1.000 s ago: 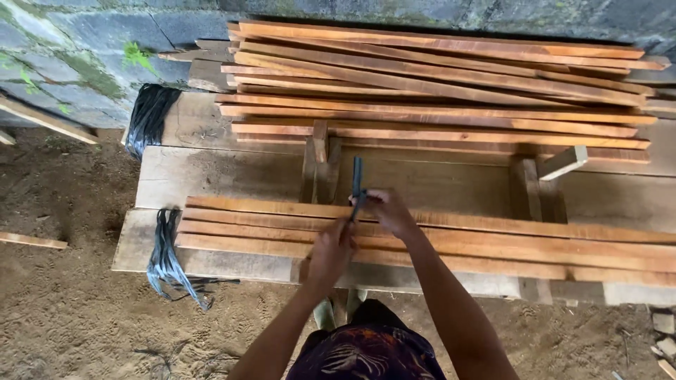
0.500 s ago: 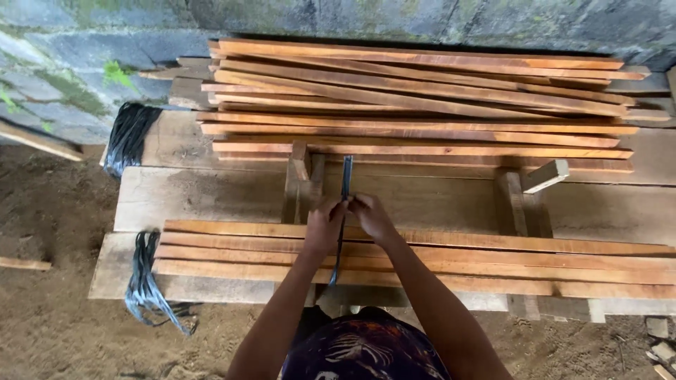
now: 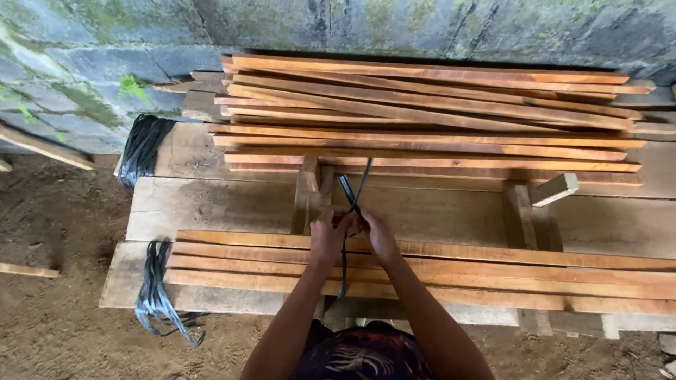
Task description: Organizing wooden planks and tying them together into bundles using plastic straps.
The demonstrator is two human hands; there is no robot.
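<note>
A flat bundle of long orange-brown wooden slats (image 3: 493, 271) lies across the near part of a rough plank bench (image 3: 211, 204). A dark plastic strap (image 3: 345, 264) runs over this bundle from the front edge up to my hands, and its two loose ends (image 3: 355, 184) stick up beyond them. My left hand (image 3: 329, 232) and my right hand (image 3: 378, 233) meet over the bundle's far edge, both pinching the strap where the ends cross.
A larger loose pile of the same slats (image 3: 429, 112) lies at the back against a mossy stone wall (image 3: 105, 63). Hanks of dark strap hang at the bench's back left (image 3: 144, 148) and front left (image 3: 156, 295). Bare earth (image 3: 49, 317) lies to the left.
My hands came together over the slat bundle and pulled the strap's ends up into a crossed pair. The camera view shifted slightly.
</note>
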